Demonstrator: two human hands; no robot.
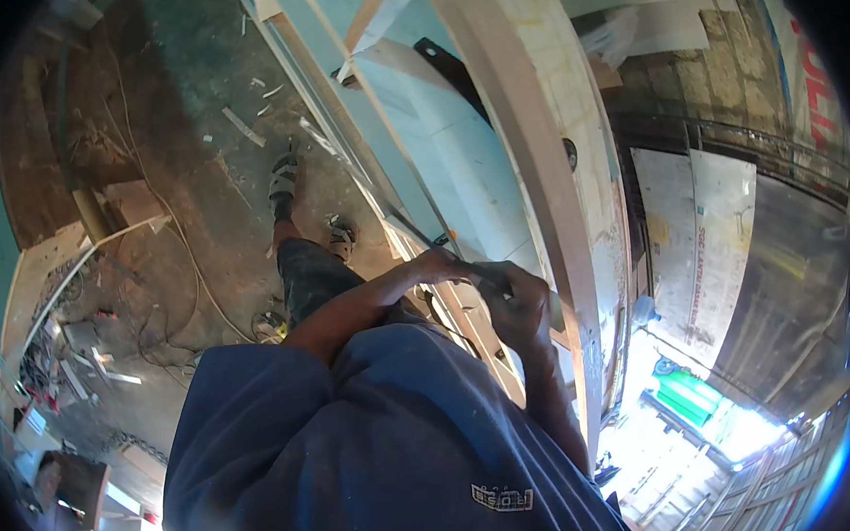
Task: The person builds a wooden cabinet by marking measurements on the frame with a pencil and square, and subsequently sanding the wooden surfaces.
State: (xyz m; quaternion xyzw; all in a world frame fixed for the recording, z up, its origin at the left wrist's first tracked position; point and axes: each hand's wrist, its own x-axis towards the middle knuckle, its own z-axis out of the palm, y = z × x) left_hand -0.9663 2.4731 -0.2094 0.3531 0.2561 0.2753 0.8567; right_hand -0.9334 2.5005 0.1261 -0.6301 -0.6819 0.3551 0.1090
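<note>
In front of my body my two hands meet over a long wooden frame. My left hand [437, 265] reaches in from the left with its fingers closed. My right hand [514, 304] is closed too, its fingers curled beside the left fingertips. Whatever sits between them is too small and hidden to name. Just beyond my left hand lies a small dark thing with an orange part [444, 237]. The wooden frame [514, 86] runs past my right hand toward the far side, with a pale blue panel [478, 186] inside it.
A long dark strip [453, 77] lies across the panel. Wood scraps [244, 126] and a cable [192, 261] are on the floor by my feet. To the left stands a curved wooden piece [40, 276] near a debris heap. Large boards [719, 225] lean at the right.
</note>
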